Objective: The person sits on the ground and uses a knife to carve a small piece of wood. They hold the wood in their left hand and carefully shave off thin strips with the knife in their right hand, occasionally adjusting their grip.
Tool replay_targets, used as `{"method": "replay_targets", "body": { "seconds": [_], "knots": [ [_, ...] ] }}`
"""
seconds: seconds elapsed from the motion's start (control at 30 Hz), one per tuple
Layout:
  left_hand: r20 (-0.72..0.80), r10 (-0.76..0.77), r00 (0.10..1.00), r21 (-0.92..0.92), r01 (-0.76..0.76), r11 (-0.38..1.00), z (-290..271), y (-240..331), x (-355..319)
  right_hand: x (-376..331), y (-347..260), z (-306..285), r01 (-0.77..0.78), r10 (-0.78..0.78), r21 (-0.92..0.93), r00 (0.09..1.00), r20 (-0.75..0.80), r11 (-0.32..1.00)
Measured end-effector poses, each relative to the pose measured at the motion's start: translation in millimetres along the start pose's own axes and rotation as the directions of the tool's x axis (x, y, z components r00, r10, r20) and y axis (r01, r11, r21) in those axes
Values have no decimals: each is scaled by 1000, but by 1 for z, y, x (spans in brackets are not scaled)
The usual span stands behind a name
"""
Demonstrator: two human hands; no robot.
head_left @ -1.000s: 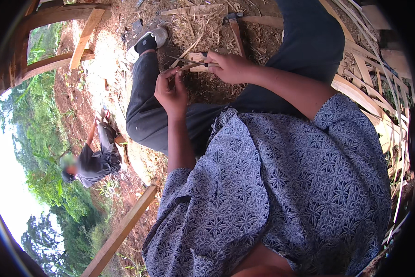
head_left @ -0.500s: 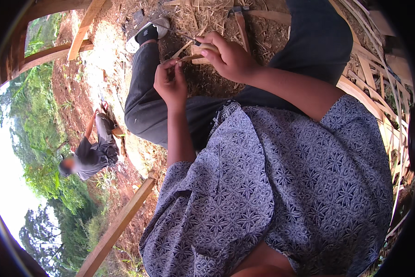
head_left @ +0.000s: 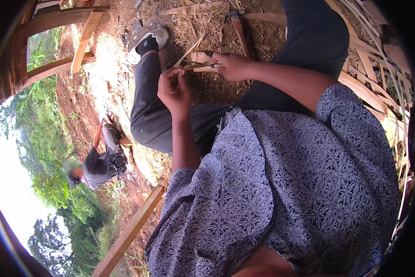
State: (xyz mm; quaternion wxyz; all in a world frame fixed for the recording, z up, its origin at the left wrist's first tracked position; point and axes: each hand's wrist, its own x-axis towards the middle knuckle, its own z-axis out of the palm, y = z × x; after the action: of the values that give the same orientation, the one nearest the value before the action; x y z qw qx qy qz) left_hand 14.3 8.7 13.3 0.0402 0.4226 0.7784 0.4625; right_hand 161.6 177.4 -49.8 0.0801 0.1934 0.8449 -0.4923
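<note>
My left hand (head_left: 174, 91) is closed, pinching the end of a thin wooden strip (head_left: 189, 67) between thumb and fingers. To its right, my right hand (head_left: 235, 67) grips what looks like a thin-bladed knife (head_left: 209, 54); its dark part shows by the fingers, and the blade is hard to make out now. The right fingers are close to the strip's other end. Both hands are over the ground between my bent legs. Behind the strip lies a pale block of wood (head_left: 200, 57).
A hammer-like tool (head_left: 239, 33) with a wooden handle lies beyond my right hand, among wood shavings (head_left: 202, 27). Long split strips (head_left: 371, 99) are piled at the right. A wooden beam (head_left: 129, 231) slants at lower left. Another person (head_left: 103, 159) sits farther off at the left.
My right hand has moved down and slightly right, with the knife turned from pointing away at upper left. The left hand still pinches the strip. The whole view has shifted slightly.
</note>
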Motion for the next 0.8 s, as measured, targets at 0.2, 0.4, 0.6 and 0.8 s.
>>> {"method": "replay_targets", "body": {
  "seconds": [0.2,0.4,0.6,0.8],
  "knots": [
    [-79,-111,991,-140,99,985,-8,-5,-14,-9,-66,-32,389,-231,319,870,-436,864],
    [-15,-75,997,-78,74,994,-14,-7,-16,-1,-9,9,3,-4,19,999,45,1000],
    [-71,-154,985,-77,149,986,-16,0,-26,2,-3,-5,-140,83,382,983,163,913],
    [-22,-116,993,-99,113,989,-12,5,-13,5,-1,3,-161,111,444,984,138,882]
  ]
}}
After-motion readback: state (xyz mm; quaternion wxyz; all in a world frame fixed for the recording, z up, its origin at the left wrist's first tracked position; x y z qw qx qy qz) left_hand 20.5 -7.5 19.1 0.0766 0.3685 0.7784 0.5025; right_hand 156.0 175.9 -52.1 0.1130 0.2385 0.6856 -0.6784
